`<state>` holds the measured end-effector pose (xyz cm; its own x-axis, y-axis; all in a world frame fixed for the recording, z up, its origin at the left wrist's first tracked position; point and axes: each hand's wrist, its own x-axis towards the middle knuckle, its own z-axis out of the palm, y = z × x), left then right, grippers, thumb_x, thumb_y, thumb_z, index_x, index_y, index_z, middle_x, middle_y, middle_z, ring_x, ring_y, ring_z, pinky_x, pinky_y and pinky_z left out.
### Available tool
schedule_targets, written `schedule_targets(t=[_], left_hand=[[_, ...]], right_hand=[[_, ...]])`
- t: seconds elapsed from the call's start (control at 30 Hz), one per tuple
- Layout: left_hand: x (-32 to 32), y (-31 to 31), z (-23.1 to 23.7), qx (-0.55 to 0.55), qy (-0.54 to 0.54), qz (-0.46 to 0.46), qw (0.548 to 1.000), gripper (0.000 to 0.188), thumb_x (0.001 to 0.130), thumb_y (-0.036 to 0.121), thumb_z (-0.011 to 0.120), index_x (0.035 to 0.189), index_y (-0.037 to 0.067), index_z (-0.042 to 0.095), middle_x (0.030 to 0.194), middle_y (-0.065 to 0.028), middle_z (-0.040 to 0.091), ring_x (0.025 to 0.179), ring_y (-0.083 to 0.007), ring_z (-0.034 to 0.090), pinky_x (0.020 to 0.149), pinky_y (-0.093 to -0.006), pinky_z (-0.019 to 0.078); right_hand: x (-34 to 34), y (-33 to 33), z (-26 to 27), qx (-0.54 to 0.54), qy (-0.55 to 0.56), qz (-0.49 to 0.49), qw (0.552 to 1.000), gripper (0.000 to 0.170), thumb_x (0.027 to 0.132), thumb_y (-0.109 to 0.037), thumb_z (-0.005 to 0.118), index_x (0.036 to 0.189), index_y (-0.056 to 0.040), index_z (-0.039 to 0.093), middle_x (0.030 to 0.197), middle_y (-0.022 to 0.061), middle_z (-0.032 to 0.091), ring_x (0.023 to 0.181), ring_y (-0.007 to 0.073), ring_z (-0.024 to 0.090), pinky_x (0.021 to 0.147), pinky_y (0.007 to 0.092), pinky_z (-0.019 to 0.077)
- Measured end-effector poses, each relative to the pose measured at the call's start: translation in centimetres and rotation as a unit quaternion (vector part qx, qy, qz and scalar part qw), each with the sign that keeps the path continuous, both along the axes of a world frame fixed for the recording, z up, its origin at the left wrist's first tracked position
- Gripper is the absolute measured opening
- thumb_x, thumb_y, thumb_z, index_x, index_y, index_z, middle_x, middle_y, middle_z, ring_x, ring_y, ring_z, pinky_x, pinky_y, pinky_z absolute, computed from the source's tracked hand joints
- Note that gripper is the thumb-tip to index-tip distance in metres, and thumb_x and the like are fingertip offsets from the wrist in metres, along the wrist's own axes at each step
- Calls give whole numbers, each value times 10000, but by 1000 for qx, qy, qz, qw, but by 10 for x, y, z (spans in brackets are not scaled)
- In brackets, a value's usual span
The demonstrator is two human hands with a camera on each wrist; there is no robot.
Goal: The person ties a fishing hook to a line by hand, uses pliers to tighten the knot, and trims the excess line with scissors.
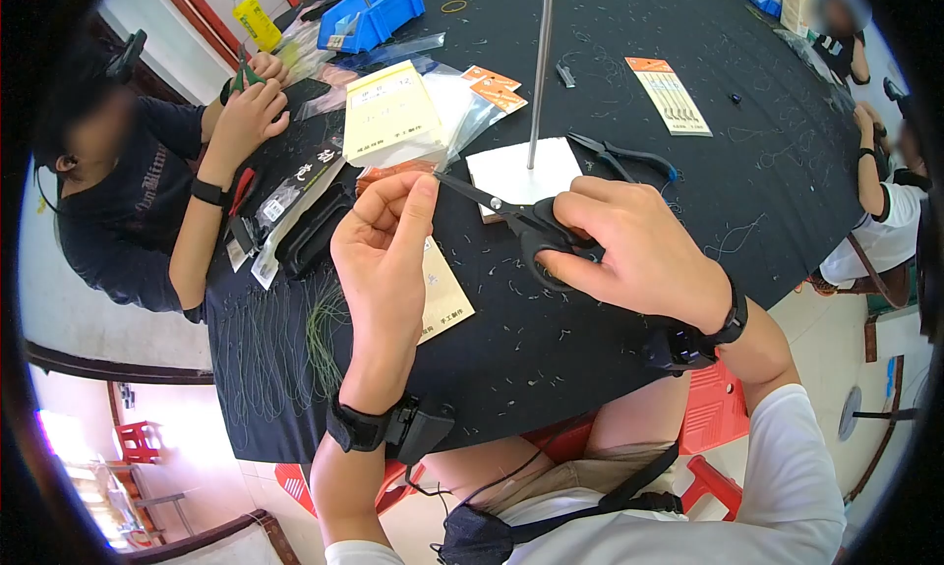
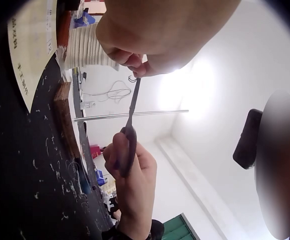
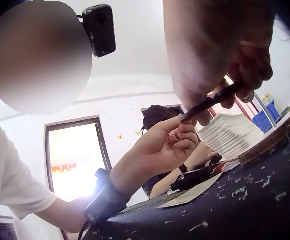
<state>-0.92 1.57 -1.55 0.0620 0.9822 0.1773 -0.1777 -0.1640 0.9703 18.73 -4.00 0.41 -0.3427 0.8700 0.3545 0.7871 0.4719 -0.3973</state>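
Note:
Between thumb and forefinger, my left hand [image 1: 382, 245] pinches a small curved fish hook [image 2: 131, 79], mostly hidden by the fingertips. My right hand [image 1: 644, 250] holds black scissors [image 1: 500, 206] by the handle loops, its thumb and fingers through them. The blade tips reach right to the left fingertips, over the black tablecloth. In the left wrist view the scissors' blades look closed together and point up at the hook. Below the left hand lies a cream printed card [image 1: 447, 295], partly covered by the wrist. Just beyond the scissors stands a white-topped block [image 1: 497, 172].
A metal rod [image 1: 541, 73] rises from the block, with pliers [image 1: 624, 157] beside it. Behind are a booklet stack [image 1: 393, 118], a hook card [image 1: 674, 98] and a blue bin [image 1: 383, 14]. Green line [image 1: 320, 334] hangs over the left edge. Another person [image 1: 128, 191] works at left.

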Motion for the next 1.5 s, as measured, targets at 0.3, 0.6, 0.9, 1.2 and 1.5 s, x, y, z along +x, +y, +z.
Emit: schedule_targets(t=[0.3, 0.6, 0.9, 1.2, 1.5], left_hand=[[-1, 2, -2, -1, 5, -5, 1000, 156, 846, 121, 623, 921, -16, 615, 754, 15, 589, 657, -12, 468, 594, -157, 341], [-1, 2, -2, -1, 0, -10, 1000, 162, 845, 128, 627, 923, -14, 619, 753, 22, 586, 649, -7, 453, 587, -158, 328], [-1, 1, -1, -5, -4, -13, 1000, 159, 845, 124, 627, 929, -11, 621, 755, 24, 585, 647, -7, 451, 583, -156, 326], [-2, 1, -2, -13, -8, -14, 1000, 157, 852, 144, 620, 923, 4, 620, 749, 39, 575, 627, 4, 425, 563, -153, 306], [2, 0, 1, -24, -8, -6, 1000, 201, 876, 119, 581, 1000, -40, 590, 666, 51, 484, 548, 3, 342, 497, -131, 252]], right_hand=[[0, 1, -4, -14, 10, -3, 1000, 246, 738, -241, 653, 762, -15, 561, 677, 127, 529, 615, 296, 556, 560, 372, 452], [1, 2, -5, -24, 58, -5, 998, 264, 716, -239, 675, 709, -13, 539, 666, 124, 517, 585, 288, 539, 541, 366, 442], [0, 0, -2, -46, 54, 10, 997, 261, 741, -233, 660, 714, -1, 542, 668, 151, 536, 600, 314, 555, 543, 382, 439], [-1, 2, -5, -43, 57, 5, 997, 254, 753, -229, 649, 724, 2, 545, 688, 153, 539, 612, 313, 556, 550, 385, 440], [-1, 1, -5, -47, 77, 3, 996, 274, 727, -227, 666, 675, -10, 507, 654, 130, 517, 574, 287, 528, 529, 371, 422]])
